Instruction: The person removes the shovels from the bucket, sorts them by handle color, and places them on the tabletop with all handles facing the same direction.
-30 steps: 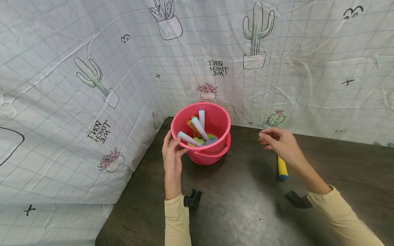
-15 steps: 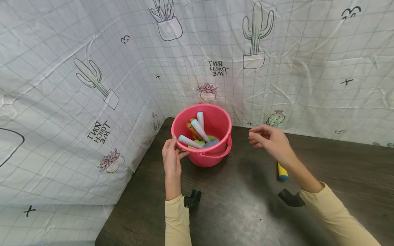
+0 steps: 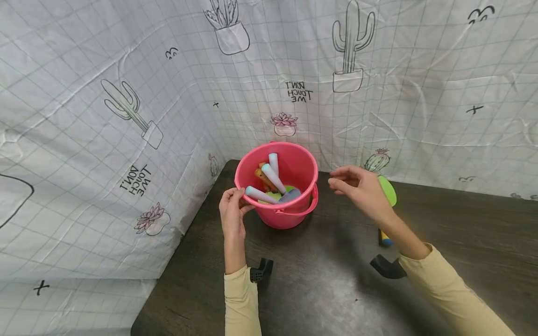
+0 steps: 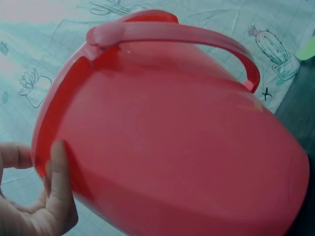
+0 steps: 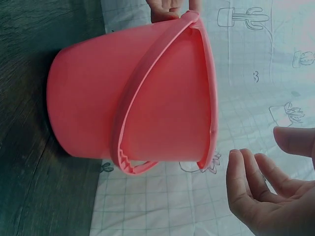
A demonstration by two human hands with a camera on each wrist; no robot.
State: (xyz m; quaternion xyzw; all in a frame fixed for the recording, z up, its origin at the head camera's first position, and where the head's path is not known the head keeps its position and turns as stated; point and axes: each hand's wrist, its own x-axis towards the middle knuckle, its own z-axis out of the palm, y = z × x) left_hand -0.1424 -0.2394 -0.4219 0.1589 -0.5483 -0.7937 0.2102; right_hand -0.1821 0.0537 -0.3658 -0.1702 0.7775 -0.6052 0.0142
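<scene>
A pink bucket (image 3: 277, 221) stands on the dark table with its handle (image 3: 299, 212) lowered against its outside. My left hand (image 3: 231, 215) pinches the near left rim; in the left wrist view its fingers (image 4: 60, 172) lie against the outer wall. Inside the bucket are several pale handles (image 3: 273, 177) with turquoise ends, an orange piece (image 3: 264, 179), and a grey-purple scoop-like head (image 3: 291, 195). My right hand (image 3: 364, 192) hovers right of the bucket, fingers loosely bent and holding nothing. Behind it lies a tool with a green head (image 3: 387, 190) and a yellow, blue-tipped handle (image 3: 385, 239), its middle hidden by the forearm.
A white cloth (image 3: 252, 102) with grid lines and cactus drawings hangs behind and to the left of the table (image 3: 311, 289). Black camera mounts (image 3: 262, 270) stick out from both wrists. The bucket stands near the table's back left corner.
My right hand has moved left toward the bucket, uncovering the green head of the tool. The left hand keeps its grip on the rim, and the bucket has shifted slightly toward me and right.
</scene>
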